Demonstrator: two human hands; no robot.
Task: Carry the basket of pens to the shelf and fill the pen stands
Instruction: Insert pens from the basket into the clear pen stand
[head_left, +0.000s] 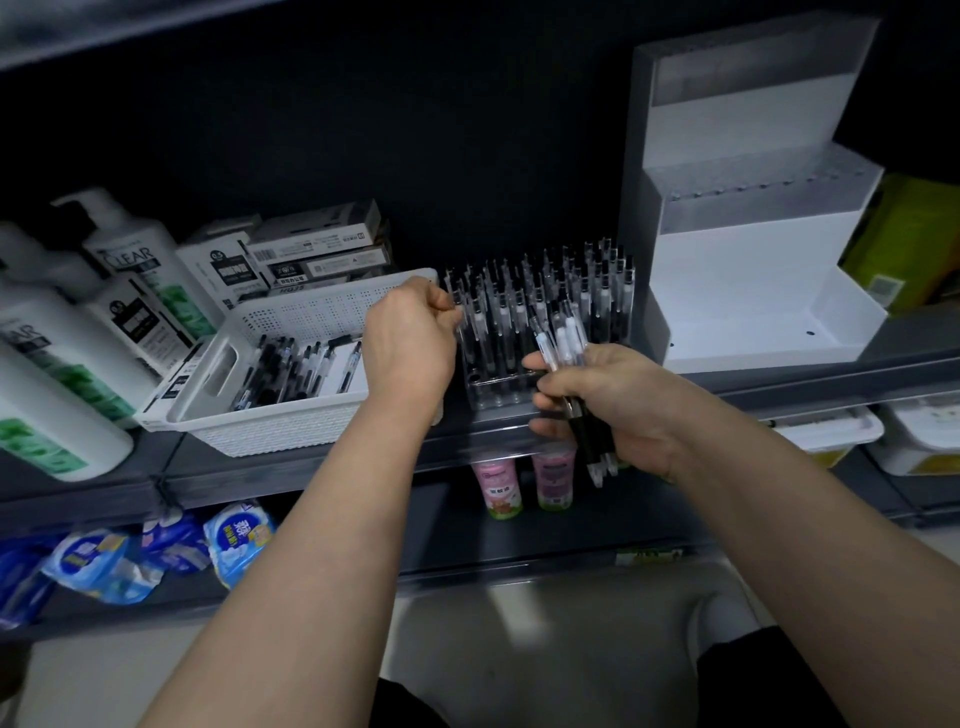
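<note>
L hand (410, 338) pinches one pen (459, 310) at the left edge of the clear pen stand (498, 387), mid shelf (779, 387) nr its front edge. R hand (613, 405) grips a pen bundle (567, 338) just in front. White basket (291, 428), w/ pens inside, sits just left of the stand.

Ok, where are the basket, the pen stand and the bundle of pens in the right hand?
basket (280, 428): head view, its perforated front wall.
pen stand (491, 389): head view, its clear lower front wall.
bundle of pens (563, 340): head view, the white upper ends.
</note>
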